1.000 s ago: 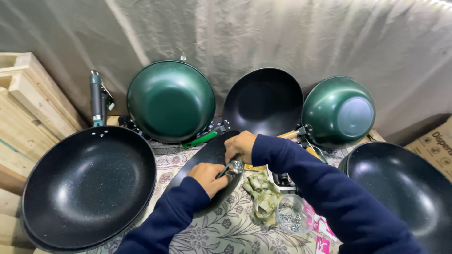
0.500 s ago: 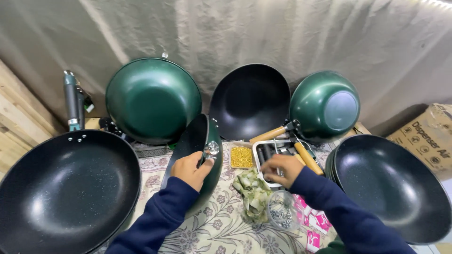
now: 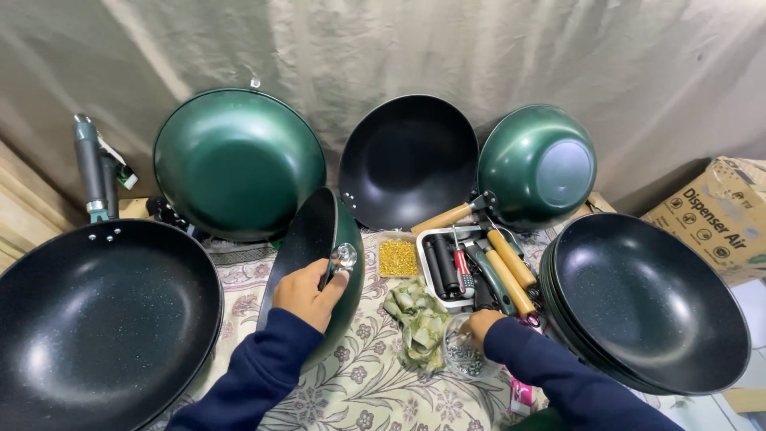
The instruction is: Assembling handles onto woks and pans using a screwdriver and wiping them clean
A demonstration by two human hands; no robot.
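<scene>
- Green pan point(image 3: 339, 263) stood on edge near the middle of the tabletop point(image 3: 367, 383), dark inside facing left, rim tilted up toward the cloth backdrop.
- Held there by the left hand point(image 3: 307, 294), grip closed around the rim, thumb right by a shiny metal fitting point(image 3: 345, 255) on the pan's side.
- Right hand point(image 3: 483, 326) down at a small clear bowl of tiny metal parts point(image 3: 463, 353), fingers curled into it; couldn't tell if anything was actually pinched yet.
- Tray of tools and wooden handles point(image 3: 471, 271) just behind that bowl, little box of yellow bits point(image 3: 397, 258) beside it, crumpled green cloth point(image 3: 419, 319) between the hands.
- Best guess for doing this bit well: kept the pan steady on its edge, didn't let it roll onto the big black pan point(image 3: 96, 319) on the left.
- Picked out one small piece only, no dragging the bowl over.
- Probably worth bringing the piece straight to the fitting rather than shifting the pan.
</scene>
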